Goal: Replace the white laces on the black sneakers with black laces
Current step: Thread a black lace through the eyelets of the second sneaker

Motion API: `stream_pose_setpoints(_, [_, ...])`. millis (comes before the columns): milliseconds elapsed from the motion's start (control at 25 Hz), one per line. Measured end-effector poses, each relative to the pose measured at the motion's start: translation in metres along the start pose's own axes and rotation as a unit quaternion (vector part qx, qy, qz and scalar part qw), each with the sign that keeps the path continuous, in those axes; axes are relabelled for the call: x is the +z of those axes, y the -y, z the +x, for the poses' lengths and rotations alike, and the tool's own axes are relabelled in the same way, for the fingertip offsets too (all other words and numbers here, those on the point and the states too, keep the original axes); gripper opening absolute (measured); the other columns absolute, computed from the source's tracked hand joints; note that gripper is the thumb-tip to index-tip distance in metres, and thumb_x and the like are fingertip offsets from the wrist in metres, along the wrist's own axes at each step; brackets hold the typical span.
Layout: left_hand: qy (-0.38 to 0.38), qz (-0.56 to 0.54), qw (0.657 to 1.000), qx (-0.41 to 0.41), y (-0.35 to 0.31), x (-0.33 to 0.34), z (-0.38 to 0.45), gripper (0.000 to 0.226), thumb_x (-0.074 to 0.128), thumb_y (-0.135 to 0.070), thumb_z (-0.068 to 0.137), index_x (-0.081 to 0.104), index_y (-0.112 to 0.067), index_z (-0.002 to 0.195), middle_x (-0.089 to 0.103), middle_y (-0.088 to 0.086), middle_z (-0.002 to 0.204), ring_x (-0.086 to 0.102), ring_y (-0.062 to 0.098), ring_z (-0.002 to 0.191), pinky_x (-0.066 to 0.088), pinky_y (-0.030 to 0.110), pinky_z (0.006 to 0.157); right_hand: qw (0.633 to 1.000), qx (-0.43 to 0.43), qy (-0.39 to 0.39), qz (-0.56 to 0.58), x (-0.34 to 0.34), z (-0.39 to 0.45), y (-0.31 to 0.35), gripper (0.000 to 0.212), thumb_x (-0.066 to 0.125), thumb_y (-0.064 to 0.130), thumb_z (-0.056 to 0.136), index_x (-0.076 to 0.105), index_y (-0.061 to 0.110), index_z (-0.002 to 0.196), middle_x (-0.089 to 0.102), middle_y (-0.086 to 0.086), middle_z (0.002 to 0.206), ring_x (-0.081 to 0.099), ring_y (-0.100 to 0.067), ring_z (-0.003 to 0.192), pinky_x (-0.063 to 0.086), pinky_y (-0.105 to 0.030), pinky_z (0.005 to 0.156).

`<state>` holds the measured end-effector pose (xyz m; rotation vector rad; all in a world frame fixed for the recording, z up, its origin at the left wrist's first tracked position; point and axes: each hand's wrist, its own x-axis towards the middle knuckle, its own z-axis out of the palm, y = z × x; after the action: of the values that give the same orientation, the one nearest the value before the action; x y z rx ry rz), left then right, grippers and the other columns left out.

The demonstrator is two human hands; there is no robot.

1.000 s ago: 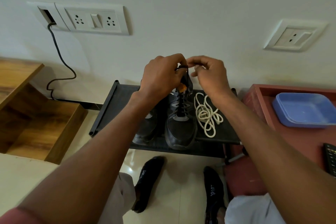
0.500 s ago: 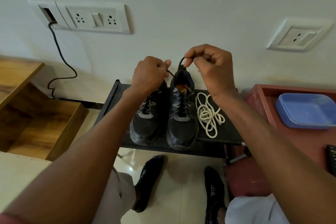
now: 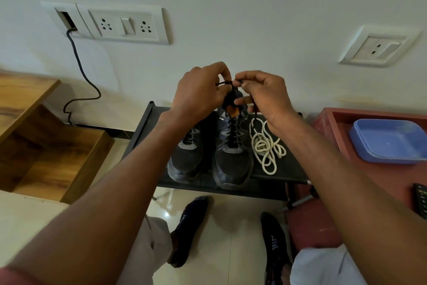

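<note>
Black lace (image 3: 225, 83) between both hands' fingers (image 3: 227, 74)

Bare arms, short sleeves, light trousers, dark socks.
Two bare forearms, with a left hand (image 3: 198, 92) and a right hand (image 3: 265, 95) at the ends. No rings, no watch, no bands on the wrists. A bit of reddish sleeve (image 3: 13, 276) at the bottom left corner. Light grey trousers (image 3: 147, 250) on the left knee, paler cloth on the right knee. Dark socks (image 3: 189, 227) on both feet, with small white letters across the top of each, too small to read surely.
</note>
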<state>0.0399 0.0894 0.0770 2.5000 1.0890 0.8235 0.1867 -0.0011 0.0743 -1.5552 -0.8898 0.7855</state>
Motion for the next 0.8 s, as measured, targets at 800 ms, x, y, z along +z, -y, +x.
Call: stream_pose_setpoints(800, [0.177,-0.443,0.829,-0.293,0.011,0.005,0.007,0.029,0.067,-0.03,0.1,0.068,-0.005,0.115,0.028,-0.006,0.053,0.017,0.012,0.048,0.017,0.025,0.041,0.959,-0.121,0.015,-0.255,-0.005,-0.004,-0.007,0.011,0.083,0.03,0.086,0.073,0.029,0.091,0.067,0.013,0.095,0.063,0.002,0.08,0.045,-0.012,0.067])
